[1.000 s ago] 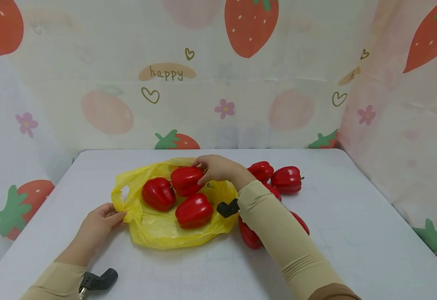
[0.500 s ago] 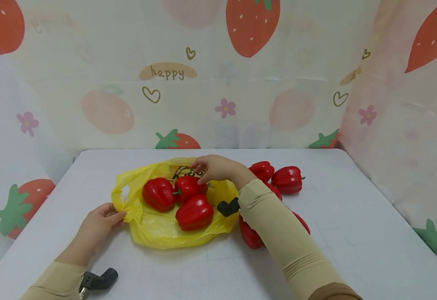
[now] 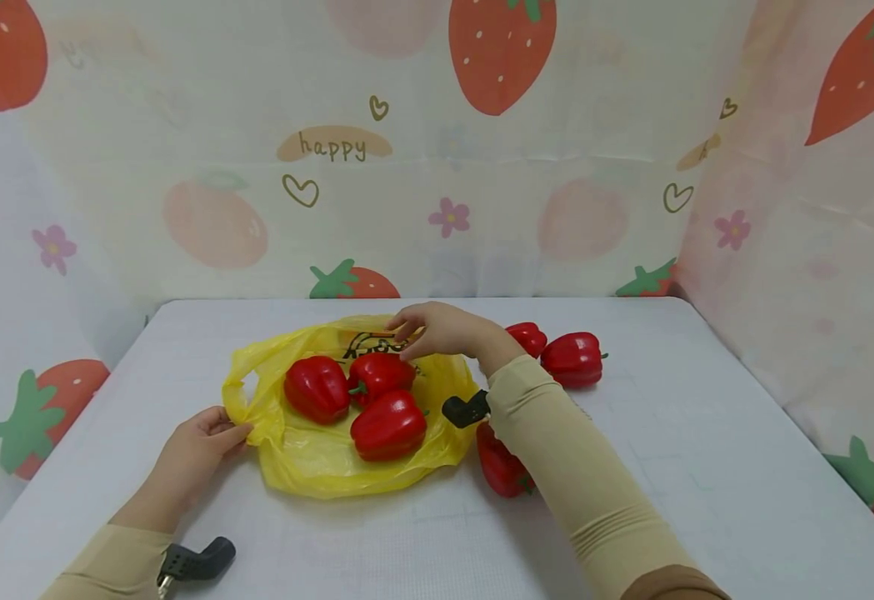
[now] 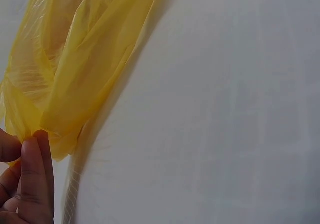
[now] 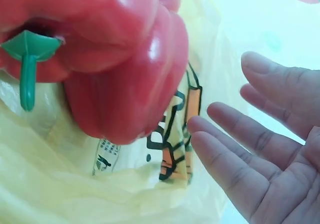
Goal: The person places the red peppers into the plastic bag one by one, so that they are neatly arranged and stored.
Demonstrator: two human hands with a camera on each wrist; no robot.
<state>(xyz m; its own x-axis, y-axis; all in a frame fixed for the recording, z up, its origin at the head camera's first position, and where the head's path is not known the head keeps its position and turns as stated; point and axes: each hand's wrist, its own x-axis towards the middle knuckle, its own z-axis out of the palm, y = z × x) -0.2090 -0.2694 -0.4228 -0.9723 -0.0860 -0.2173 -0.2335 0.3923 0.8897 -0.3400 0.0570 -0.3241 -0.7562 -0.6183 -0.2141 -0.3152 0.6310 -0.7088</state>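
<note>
A yellow plastic bag [image 3: 309, 467] lies spread with its mouth open. Three red bell peppers are in it: one at the left [image 3: 317, 389], one at the back [image 3: 384, 375] and one at the front [image 3: 389, 427]. My left hand [image 3: 200, 446] pinches the bag's left edge by the handle; the left wrist view shows the yellow film [image 4: 95, 63] between thumb and fingers. Above the bag's back right side is my right hand [image 3: 447, 329], its fingers spread and holding nothing. In the right wrist view it is apart from the nearest bell pepper [image 5: 130, 88].
Right of the bag, more red bell peppers lie on the white table [image 3: 706, 467]: two at the back, one [image 3: 574, 360] beside another [image 3: 528, 337], and one [image 3: 502, 462] partly behind my right forearm. A printed fabric wall [image 3: 594, 108] stands behind the table.
My right hand has let go of a bell pepper, which dropped into the bag between the other two. The hand then rose slightly and shifted right. My left hand stays put.
</note>
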